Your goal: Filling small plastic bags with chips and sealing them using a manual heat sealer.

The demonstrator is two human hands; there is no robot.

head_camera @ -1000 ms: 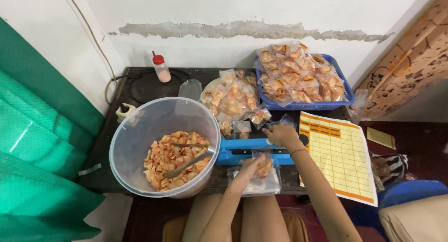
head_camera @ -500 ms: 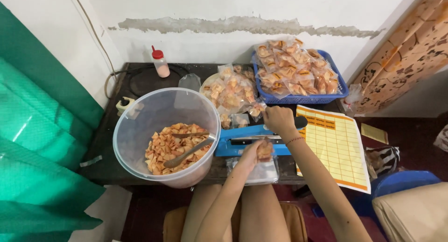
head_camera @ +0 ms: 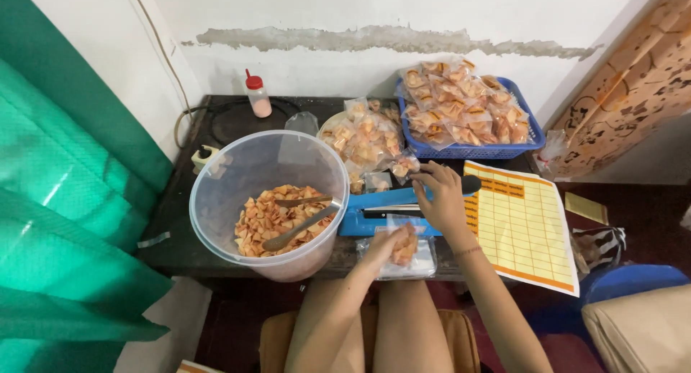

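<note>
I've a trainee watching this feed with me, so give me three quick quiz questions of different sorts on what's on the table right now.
1. True or false: the left hand holds a small bag of snacks.
2. What does the right hand rest on: A the blue heat sealer, B the blue basket, C the yellow sheet?
3. Which utensils lie in the clear tub?

Key: 1 true. 2 A. 3 two spoons.

My single head camera looks steeply down from close above the dark table (head_camera: 173, 236), wall along frame top.
</note>
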